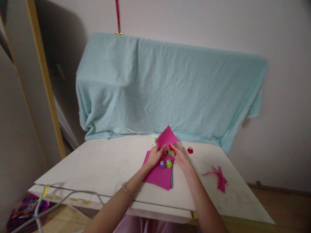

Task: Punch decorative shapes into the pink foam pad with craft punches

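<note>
"What's in those hands?"

"A pink sheet [167,136], lifted over the far end of the paper stack [156,178], with a row of punched holes along its upper left edge."

"How does the left hand [156,156] have it?"

"That grip is pinching the pink sheet at its lower left, thumb on top. The arm reaches in past the left side of the stack, a pale bangle [128,189] round the wrist."

"And the right hand [180,156]?"

"Fingers bent in at the sheet's lower right, right by a red piece [170,147]. I can't tell from here whether that grip pinches the paper, the red piece or both."

"Anything on the stack itself?"

"A purple piece [162,164] and a green piece [169,164] sit side by side on it, each with a white top like an eye. Another green one [168,151] shows between the hands, above its far end."

"And around it?"

"Another red one [190,150] stands on the worktop [104,165], beyond the stack and to its right. Pink strips [220,180] lie crumpled well to the right of the stack. Behind it all, a pale blue cloth [182,87] hangs down to the worktop."
</note>
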### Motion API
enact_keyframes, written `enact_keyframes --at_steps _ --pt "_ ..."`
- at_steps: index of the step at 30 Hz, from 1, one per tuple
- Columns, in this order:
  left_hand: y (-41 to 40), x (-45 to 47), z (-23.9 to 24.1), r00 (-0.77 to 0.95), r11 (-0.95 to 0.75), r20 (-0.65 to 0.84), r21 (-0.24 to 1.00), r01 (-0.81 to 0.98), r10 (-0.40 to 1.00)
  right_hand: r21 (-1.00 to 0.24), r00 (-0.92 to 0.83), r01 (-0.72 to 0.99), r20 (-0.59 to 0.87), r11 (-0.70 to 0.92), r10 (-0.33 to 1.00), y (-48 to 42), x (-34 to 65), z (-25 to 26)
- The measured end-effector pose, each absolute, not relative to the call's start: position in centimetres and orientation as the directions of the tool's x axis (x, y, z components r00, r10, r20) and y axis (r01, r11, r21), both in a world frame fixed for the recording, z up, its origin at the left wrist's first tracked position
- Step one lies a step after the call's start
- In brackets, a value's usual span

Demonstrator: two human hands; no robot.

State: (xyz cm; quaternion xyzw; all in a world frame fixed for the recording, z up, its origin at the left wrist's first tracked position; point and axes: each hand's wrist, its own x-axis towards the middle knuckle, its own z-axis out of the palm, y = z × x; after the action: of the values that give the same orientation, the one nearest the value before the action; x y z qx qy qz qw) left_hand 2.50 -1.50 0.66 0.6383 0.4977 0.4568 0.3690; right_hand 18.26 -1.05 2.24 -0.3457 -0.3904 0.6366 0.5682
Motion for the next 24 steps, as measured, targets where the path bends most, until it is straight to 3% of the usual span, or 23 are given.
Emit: enact_keyframes --at_steps 24 --pt "-1.0 2.8 -0.5 0.075 -0.288 0.278 0.92 0.267 0.958 -0.867 -0.165 -0.489 -0.014 -0.094 0.986 -1.3 18.2 2.3"
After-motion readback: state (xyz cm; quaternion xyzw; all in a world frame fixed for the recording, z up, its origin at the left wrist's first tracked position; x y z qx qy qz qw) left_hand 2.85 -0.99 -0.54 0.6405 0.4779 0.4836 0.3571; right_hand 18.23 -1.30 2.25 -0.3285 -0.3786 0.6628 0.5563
